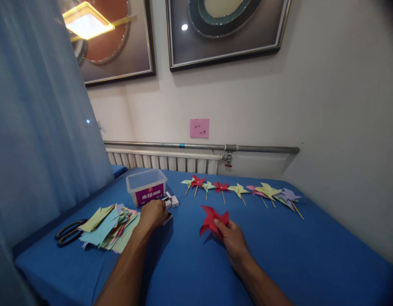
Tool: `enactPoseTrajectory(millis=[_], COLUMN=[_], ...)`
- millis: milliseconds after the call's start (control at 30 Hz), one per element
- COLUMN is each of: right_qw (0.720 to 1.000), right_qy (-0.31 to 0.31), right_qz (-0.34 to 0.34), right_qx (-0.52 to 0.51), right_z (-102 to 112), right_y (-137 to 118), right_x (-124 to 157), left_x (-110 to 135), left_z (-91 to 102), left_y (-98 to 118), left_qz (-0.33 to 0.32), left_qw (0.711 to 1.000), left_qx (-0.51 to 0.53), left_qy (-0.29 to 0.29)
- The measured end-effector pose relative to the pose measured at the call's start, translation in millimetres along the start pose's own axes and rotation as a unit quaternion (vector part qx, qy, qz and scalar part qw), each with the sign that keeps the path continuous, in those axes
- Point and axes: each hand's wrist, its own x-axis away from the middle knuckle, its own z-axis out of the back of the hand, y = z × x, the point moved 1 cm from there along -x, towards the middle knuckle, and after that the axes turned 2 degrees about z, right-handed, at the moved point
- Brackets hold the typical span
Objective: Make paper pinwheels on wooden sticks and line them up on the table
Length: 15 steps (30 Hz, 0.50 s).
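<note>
My right hand (pixel 234 238) pinches a red paper pinwheel (pixel 211 219) just above the blue table (pixel 279 255). My left hand (pixel 153 213) is curled, knuckles up, over small white boxes (pixel 171 201) beside a clear plastic tub (pixel 146 186); a flat item edge shows under its fingers, and what they hold is hidden. A row of finished pinwheels on sticks (pixel 241 190) in red, green, pink, yellow and purple lies along the far side of the table.
A pile of cut coloured paper (pixel 109 227) lies at the left, with black scissors (pixel 69 232) beside it. A blue curtain (pixel 33 127) hangs on the left. A radiator (pixel 161 160) and pipe run along the wall behind.
</note>
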Motion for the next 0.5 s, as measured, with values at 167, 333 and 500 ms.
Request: enactPoseTrajectory(millis=[167, 333, 500], right_qw=[1.000, 1.000, 1.000], right_qy=[-0.013, -0.008, 0.002], right_qz=[0.005, -0.003, -0.011], right_qx=[0.006, -0.003, -0.004], right_z=[-1, -3, -5], right_y=[-3, -9, -13], right_x=[2, 7, 9], left_x=[-2, -3, -3], left_z=[-2.4, -1.4, -3.3], left_y=[2, -2, -4], left_qz=[-0.049, -0.052, -0.022], left_qw=[0.991, 0.977, 0.997], left_qx=[0.122, 0.203, 0.023], left_qy=[-0.011, -0.035, -0.065])
